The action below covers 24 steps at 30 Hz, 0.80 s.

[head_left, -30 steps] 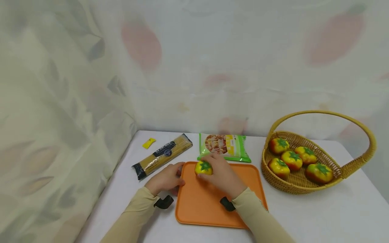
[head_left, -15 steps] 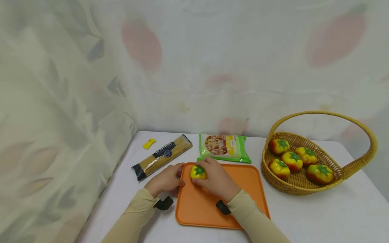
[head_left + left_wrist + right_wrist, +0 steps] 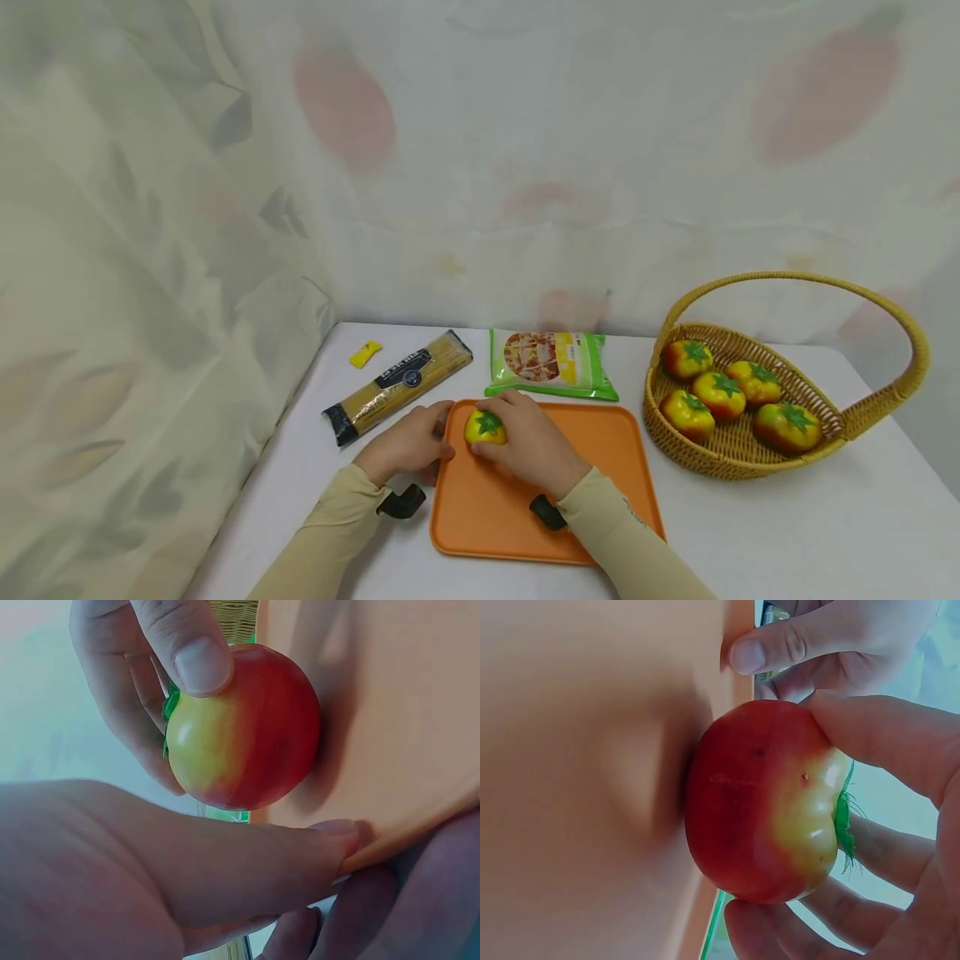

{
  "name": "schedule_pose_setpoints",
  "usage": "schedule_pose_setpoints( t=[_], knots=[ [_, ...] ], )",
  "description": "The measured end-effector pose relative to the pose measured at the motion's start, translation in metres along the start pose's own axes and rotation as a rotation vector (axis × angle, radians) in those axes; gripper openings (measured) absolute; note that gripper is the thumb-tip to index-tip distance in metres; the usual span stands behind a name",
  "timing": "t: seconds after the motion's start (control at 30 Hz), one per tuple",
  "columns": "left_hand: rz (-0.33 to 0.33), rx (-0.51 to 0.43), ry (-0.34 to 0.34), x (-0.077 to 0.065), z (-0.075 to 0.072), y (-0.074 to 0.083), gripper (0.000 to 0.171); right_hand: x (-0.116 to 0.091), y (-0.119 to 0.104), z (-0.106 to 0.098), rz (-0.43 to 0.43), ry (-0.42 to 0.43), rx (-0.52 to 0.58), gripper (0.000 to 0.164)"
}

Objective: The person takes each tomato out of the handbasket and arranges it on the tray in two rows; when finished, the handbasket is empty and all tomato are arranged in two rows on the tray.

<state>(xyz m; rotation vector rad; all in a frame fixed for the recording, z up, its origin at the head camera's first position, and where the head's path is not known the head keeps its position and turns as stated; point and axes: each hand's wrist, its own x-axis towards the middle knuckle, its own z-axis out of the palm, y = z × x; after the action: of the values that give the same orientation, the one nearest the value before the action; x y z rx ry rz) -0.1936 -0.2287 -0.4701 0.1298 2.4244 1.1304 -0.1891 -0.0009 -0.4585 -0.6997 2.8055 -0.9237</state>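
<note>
My right hand [image 3: 531, 442] holds a red-and-yellow tomato [image 3: 480, 428] with a green leafy top, close over the upper left corner of an orange tray [image 3: 487, 521]. In the right wrist view the thumb and fingers curl round the tomato [image 3: 761, 802], its red underside facing the tray. My left hand [image 3: 405, 443] grips the tray's left edge. In the left wrist view its thumb [image 3: 300, 855] lies on the rim and the other fingers are beneath it.
To the right stands a wicker basket [image 3: 712, 465] with a tall handle and several similar tomatoes [image 3: 720, 395]. Behind the tray lies a green-and-white food packet [image 3: 585, 367]. A pack of spaghetti [image 3: 375, 402] and a small yellow packet [image 3: 365, 354] are at the back left.
My right hand has carried the tomato left and slightly nearer to me, toward the tray's left rim. The left hand has kept its grip on the edge.
</note>
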Motion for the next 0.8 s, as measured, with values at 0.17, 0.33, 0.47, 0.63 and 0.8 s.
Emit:
schedule_pose_setpoints(
  t=[0.17, 0.33, 0.47, 0.63, 0.8],
  knots=[
    [0.005, -0.004, 0.0, -0.0003, -0.001, 0.0007, 0.074, -0.0003, -0.0009, -0.0003, -0.002, -0.009, -0.008, 0.053],
    [-0.002, -0.01, -0.001, -0.0001, -0.0021, 0.0018, 0.076, -0.0005, -0.0009, -0.0008, 0.0, -0.009, -0.003, 0.055],
    [-0.009, -0.014, -0.003, 0.0002, -0.0019, 0.0024, 0.075, -0.0009, -0.0011, -0.0021, 0.013, -0.016, 0.01, 0.059],
    [-0.012, -0.002, -0.001, -0.0003, -0.0016, 0.0034, 0.075, -0.0013, -0.0025, -0.0047, 0.035, -0.017, 0.021, 0.064],
    [-0.017, 0.017, 0.009, -0.0011, -0.0011, 0.0043, 0.073, -0.0021, -0.0041, -0.0082, 0.051, -0.013, 0.027, 0.065]
  ],
)
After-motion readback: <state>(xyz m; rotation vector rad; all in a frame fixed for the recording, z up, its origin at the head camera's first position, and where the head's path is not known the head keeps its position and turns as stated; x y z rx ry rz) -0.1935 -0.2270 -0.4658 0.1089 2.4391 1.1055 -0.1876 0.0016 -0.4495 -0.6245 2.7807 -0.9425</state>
